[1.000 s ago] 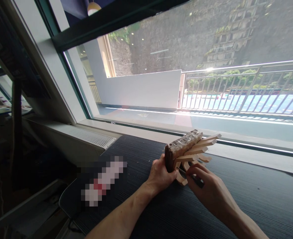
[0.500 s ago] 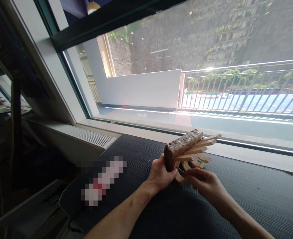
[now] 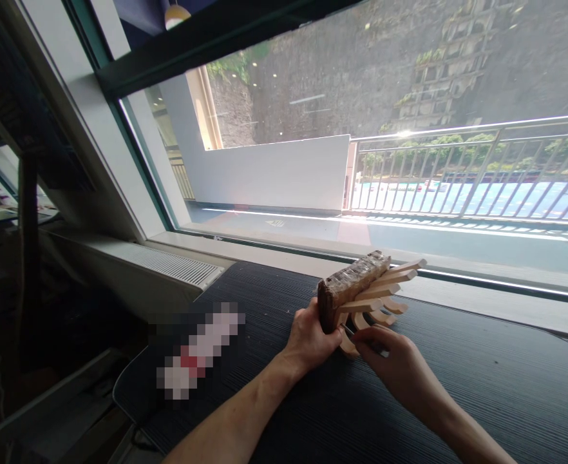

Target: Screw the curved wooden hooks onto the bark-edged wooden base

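Note:
A wooden hook rack (image 3: 354,277) is held on edge above the table, its rough bark-covered side facing up. Several pale wooden hooks (image 3: 394,283) with curved lower ends stick out from it to the right. My left hand (image 3: 310,335) is closed around the near end of the rack, its thumb by the base of the nearest hook. Pinched in my right hand (image 3: 385,351) is a thin dark metal rod (image 3: 348,330), whose tip points at the nearest hook by my left thumb. Fingers hide most of the rod, so its exact kind cannot be made out.
The dark ribbed table (image 3: 265,290) reaches to the window sill (image 3: 274,260). A blurred-out pale and red item (image 3: 201,348) lies at its left. A white vented radiator cover (image 3: 168,261) stands beyond the table's left corner. Outside the glass is a metal railing (image 3: 424,177).
My right hand has shifted slightly left and its fingers have turned a little around the rod. My left hand and the rack keep almost the same place.

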The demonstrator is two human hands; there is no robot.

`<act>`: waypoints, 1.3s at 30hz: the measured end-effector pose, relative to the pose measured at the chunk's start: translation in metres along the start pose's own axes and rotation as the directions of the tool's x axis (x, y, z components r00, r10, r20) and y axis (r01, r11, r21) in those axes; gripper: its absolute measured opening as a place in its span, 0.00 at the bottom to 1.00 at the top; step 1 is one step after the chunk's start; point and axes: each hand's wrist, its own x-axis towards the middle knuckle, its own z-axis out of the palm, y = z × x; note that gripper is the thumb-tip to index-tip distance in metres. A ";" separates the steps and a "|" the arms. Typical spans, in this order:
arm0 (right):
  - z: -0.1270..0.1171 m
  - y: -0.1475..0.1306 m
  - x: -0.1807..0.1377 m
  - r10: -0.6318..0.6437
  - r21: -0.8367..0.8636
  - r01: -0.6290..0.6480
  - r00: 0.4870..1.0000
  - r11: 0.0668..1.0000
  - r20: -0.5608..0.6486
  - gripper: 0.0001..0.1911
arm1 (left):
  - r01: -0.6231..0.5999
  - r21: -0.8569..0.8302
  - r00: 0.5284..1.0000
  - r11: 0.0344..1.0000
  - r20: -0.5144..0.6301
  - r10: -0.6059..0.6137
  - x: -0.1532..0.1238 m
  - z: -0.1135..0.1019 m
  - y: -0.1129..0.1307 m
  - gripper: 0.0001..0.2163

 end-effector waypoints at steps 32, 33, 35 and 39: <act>-0.009 -0.014 -0.007 -0.177 -0.393 0.158 0.984 0.906 -0.013 0.10 | -0.014 -0.031 1.000 0.999 0.015 0.015 -0.003 0.000 0.002 0.19; -0.008 -0.013 -0.007 -0.195 -0.393 0.172 0.981 0.903 -0.019 0.11 | -0.022 -0.040 1.000 0.999 0.015 0.023 -0.003 0.000 0.002 0.19; -0.007 -0.012 -0.006 -0.167 -0.312 0.152 0.986 0.938 -0.024 0.11 | -0.029 -0.052 0.999 0.998 0.020 0.030 -0.003 0.000 0.002 0.19; -0.005 -0.006 -0.001 0.131 0.091 -0.138 0.988 0.986 0.087 0.16 | -0.033 -0.057 0.999 0.998 0.026 0.034 -0.003 0.000 0.001 0.19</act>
